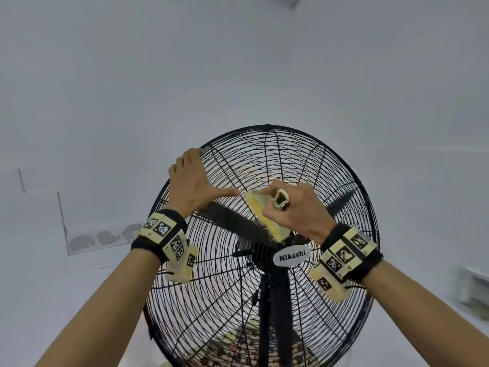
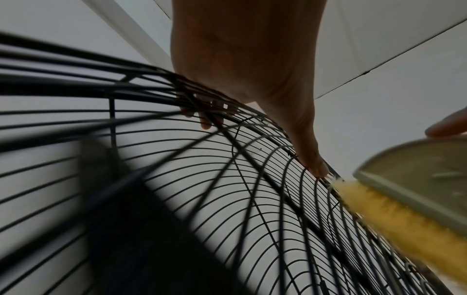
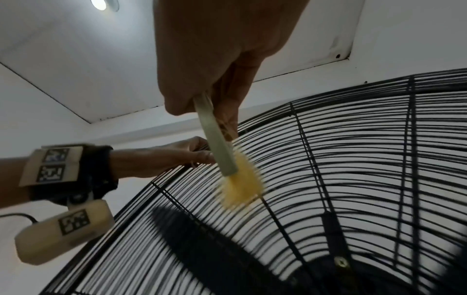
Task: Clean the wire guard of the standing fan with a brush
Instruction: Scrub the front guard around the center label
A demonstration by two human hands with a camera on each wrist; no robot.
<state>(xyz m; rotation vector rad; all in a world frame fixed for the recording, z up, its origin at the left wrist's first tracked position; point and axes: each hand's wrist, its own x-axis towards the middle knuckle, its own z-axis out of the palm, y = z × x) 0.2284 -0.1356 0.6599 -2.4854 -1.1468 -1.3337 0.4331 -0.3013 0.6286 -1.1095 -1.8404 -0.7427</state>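
Observation:
The standing fan's black wire guard (image 1: 267,125) fills the lower middle of the head view. My left hand (image 1: 197,181) holds its upper-left rim: the fingers hook over the rim and show through the wires (image 2: 207,117), while the thumb lies straight along the guard. My right hand (image 1: 293,207) grips a brush (image 1: 266,218) with a pale green back and yellow bristles. The bristles (image 3: 240,185) press on the guard's front wires (image 3: 353,159), just above and left of the hub. The brush (image 2: 394,215) lies close to my left thumb tip. It looks motion-blurred.
A "Mikachi" badge (image 1: 291,258) marks the hub, above the black pole (image 1: 267,300). A dark blade (image 1: 232,221) sits behind the wires. White walls surround the fan. A clear panel (image 1: 92,234) stands low on the left and a white object (image 1: 473,282) low on the right.

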